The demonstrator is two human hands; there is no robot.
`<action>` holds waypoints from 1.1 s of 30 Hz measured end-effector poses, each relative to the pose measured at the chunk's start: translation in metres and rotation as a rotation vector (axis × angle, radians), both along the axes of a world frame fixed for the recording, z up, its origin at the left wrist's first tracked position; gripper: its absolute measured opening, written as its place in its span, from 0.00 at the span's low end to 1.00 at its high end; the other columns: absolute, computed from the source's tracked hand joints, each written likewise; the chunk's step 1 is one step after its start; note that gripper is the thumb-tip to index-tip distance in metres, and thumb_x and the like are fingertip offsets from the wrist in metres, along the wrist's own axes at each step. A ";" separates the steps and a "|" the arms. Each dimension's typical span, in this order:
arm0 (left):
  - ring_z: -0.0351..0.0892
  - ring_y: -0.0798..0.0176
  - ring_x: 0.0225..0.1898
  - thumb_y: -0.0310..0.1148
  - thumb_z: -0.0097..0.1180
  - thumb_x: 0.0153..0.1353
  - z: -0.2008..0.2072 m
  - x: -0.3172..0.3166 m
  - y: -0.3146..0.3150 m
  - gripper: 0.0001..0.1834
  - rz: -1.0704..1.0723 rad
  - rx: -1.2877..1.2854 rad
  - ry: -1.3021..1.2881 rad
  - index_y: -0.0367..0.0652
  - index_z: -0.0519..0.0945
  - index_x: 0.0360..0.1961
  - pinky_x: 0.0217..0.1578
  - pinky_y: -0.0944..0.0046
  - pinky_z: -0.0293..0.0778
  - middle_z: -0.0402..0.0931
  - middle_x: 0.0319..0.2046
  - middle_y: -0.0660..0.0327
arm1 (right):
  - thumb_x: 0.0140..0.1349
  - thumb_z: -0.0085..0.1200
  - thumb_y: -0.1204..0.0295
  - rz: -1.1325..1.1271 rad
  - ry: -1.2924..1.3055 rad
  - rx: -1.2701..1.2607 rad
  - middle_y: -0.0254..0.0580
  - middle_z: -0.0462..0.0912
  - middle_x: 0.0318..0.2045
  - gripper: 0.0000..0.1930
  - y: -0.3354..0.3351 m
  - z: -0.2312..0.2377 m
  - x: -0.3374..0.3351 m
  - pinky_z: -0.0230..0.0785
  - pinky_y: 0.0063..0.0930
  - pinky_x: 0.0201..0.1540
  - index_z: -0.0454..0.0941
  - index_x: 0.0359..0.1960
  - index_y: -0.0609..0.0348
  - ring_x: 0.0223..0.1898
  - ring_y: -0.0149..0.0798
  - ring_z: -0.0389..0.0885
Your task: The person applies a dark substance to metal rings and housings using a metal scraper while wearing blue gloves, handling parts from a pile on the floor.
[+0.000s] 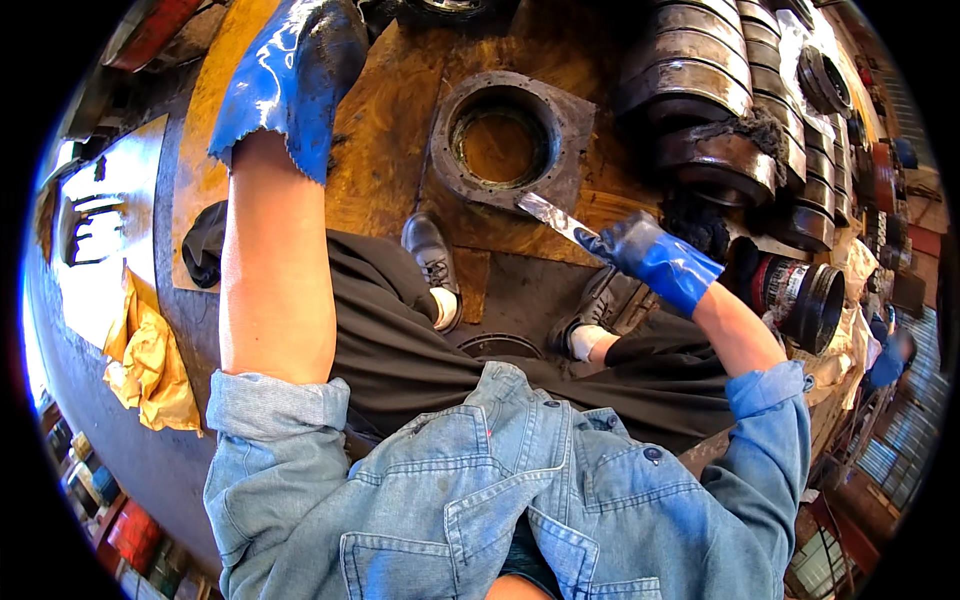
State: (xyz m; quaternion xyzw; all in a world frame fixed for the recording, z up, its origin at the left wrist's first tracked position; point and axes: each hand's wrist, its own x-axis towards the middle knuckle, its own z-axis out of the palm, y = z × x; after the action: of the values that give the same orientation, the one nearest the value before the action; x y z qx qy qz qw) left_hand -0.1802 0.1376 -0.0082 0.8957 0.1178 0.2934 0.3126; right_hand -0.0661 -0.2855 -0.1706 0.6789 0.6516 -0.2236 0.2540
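My right hand (640,250), in a blue rubber glove with dark, greasy fingers, is closed around a flat metal scraper (550,215). The tip of its shiny blade reaches the near edge of a greasy metal housing (560,110), square-cornered with a large round bore, which lies on the boards. My left hand (310,50), gloved in the same blue, stretches far forward to the top of the view. Its fingers are hidden at the upper edge, next to dark parts there, so their grip does not show.
Stacks of dark ring-shaped metal parts (690,70) stand at the right, with a black-rimmed can (800,300) nearer me. Stained wooden boards (375,130) cover the floor ahead of my shoes (430,255). Crumpled yellow paper (155,360) lies left. Another person (890,360) is far right.
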 end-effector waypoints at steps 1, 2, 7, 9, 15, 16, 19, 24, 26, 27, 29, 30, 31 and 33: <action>0.79 0.54 0.56 0.25 0.41 0.72 0.000 0.000 -0.001 0.21 -0.002 -0.001 0.005 0.30 0.67 0.64 0.57 0.63 0.76 0.76 0.58 0.47 | 0.65 0.49 0.68 0.003 0.026 -0.026 0.43 0.86 0.35 0.19 0.009 -0.002 0.002 0.77 0.41 0.36 0.75 0.57 0.46 0.38 0.47 0.86; 0.79 0.54 0.56 0.24 0.41 0.71 -0.001 0.000 0.000 0.21 -0.006 -0.005 0.006 0.31 0.67 0.64 0.57 0.63 0.76 0.76 0.58 0.47 | 0.64 0.50 0.69 -0.025 0.011 -0.124 0.44 0.86 0.37 0.17 0.025 0.007 0.001 0.78 0.42 0.38 0.78 0.54 0.48 0.39 0.47 0.87; 0.79 0.55 0.55 0.24 0.41 0.71 -0.003 -0.004 -0.006 0.21 -0.006 -0.024 0.009 0.31 0.68 0.64 0.56 0.63 0.76 0.76 0.58 0.48 | 0.62 0.52 0.71 0.002 0.084 -0.082 0.45 0.86 0.34 0.14 0.057 0.011 0.002 0.79 0.44 0.39 0.80 0.50 0.52 0.38 0.50 0.86; 0.80 0.55 0.55 0.23 0.41 0.71 -0.003 -0.004 -0.008 0.21 -0.008 -0.034 0.002 0.32 0.68 0.63 0.56 0.63 0.77 0.76 0.57 0.48 | 0.61 0.54 0.70 -0.002 0.175 0.083 0.47 0.85 0.28 0.12 0.058 -0.001 0.001 0.78 0.45 0.35 0.82 0.45 0.55 0.32 0.54 0.85; 0.80 0.56 0.54 0.22 0.41 0.71 0.000 -0.005 -0.010 0.21 -0.024 -0.055 -0.003 0.32 0.69 0.63 0.55 0.64 0.78 0.77 0.57 0.49 | 0.63 0.51 0.71 -0.004 0.158 0.121 0.46 0.86 0.34 0.14 0.093 -0.018 -0.015 0.79 0.44 0.39 0.80 0.50 0.52 0.38 0.51 0.86; 0.80 0.56 0.54 0.22 0.41 0.70 0.001 -0.005 -0.009 0.21 -0.026 -0.065 -0.007 0.33 0.69 0.63 0.55 0.64 0.78 0.77 0.57 0.49 | 0.63 0.51 0.71 -0.011 0.142 0.110 0.45 0.86 0.35 0.15 0.101 -0.021 -0.018 0.79 0.44 0.40 0.79 0.51 0.52 0.40 0.51 0.86; 0.81 0.57 0.54 0.22 0.41 0.70 0.002 -0.003 -0.005 0.20 -0.040 -0.117 -0.015 0.33 0.69 0.63 0.55 0.64 0.78 0.77 0.57 0.49 | 0.65 0.49 0.72 -0.043 0.096 0.090 0.44 0.86 0.39 0.16 0.129 -0.027 -0.026 0.79 0.44 0.42 0.78 0.54 0.50 0.43 0.49 0.86; 0.81 0.58 0.53 0.21 0.41 0.70 -0.016 0.005 0.002 0.20 -0.097 -0.377 -0.049 0.34 0.70 0.62 0.54 0.64 0.79 0.77 0.57 0.50 | 0.67 0.45 0.72 -0.088 0.095 0.125 0.49 0.85 0.41 0.23 0.142 -0.010 -0.020 0.78 0.47 0.40 0.69 0.64 0.45 0.40 0.53 0.85; 0.81 0.58 0.53 0.21 0.41 0.70 -0.026 0.021 0.006 0.21 -0.147 -0.963 -0.144 0.35 0.70 0.63 0.54 0.65 0.79 0.77 0.57 0.50 | 0.65 0.48 0.71 -0.059 0.067 0.206 0.51 0.84 0.40 0.25 0.129 0.007 -0.010 0.79 0.47 0.37 0.67 0.66 0.47 0.37 0.56 0.85; 0.80 0.58 0.54 0.26 0.43 0.71 -0.030 0.024 0.010 0.20 -0.175 -1.156 -0.160 0.38 0.70 0.63 0.55 0.63 0.78 0.77 0.57 0.51 | 0.65 0.48 0.72 -0.064 0.049 0.250 0.51 0.84 0.40 0.25 0.123 0.021 -0.005 0.78 0.47 0.37 0.67 0.66 0.47 0.37 0.56 0.85; 0.79 0.57 0.56 0.29 0.43 0.72 -0.040 0.034 0.018 0.20 -0.192 -0.933 -0.087 0.37 0.69 0.63 0.56 0.61 0.77 0.76 0.58 0.49 | 0.65 0.48 0.72 -0.096 -0.031 0.352 0.50 0.84 0.40 0.25 0.101 0.050 0.015 0.78 0.46 0.37 0.68 0.65 0.46 0.38 0.54 0.85; 0.79 0.55 0.57 0.28 0.41 0.72 -0.046 0.031 0.029 0.21 -0.173 -0.504 -0.018 0.32 0.67 0.64 0.56 0.62 0.76 0.76 0.58 0.47 | 0.64 0.48 0.72 -0.113 -0.073 0.408 0.49 0.84 0.40 0.25 0.090 0.065 0.025 0.78 0.46 0.38 0.68 0.65 0.46 0.38 0.54 0.85; 0.79 0.56 0.57 0.28 0.39 0.73 -0.043 0.033 0.022 0.22 -0.178 -0.449 0.020 0.31 0.65 0.65 0.55 0.63 0.76 0.75 0.59 0.47 | 0.64 0.48 0.72 -0.138 -0.123 0.459 0.49 0.84 0.40 0.25 0.075 0.078 0.037 0.78 0.45 0.38 0.68 0.65 0.46 0.38 0.53 0.85; 0.79 0.58 0.56 0.28 0.36 0.75 -0.035 0.038 0.011 0.22 -0.212 -0.431 0.084 0.30 0.62 0.67 0.53 0.66 0.76 0.75 0.60 0.47 | 0.63 0.48 0.73 -0.192 -0.231 0.568 0.48 0.85 0.40 0.25 0.044 0.109 0.062 0.78 0.45 0.38 0.69 0.64 0.45 0.39 0.52 0.85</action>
State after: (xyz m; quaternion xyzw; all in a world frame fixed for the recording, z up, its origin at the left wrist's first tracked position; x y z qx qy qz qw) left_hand -0.1417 0.1487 -0.0430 0.8270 0.0962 0.1895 0.5204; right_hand -0.0044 -0.2416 -0.0617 0.8018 0.5879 0.0228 0.1044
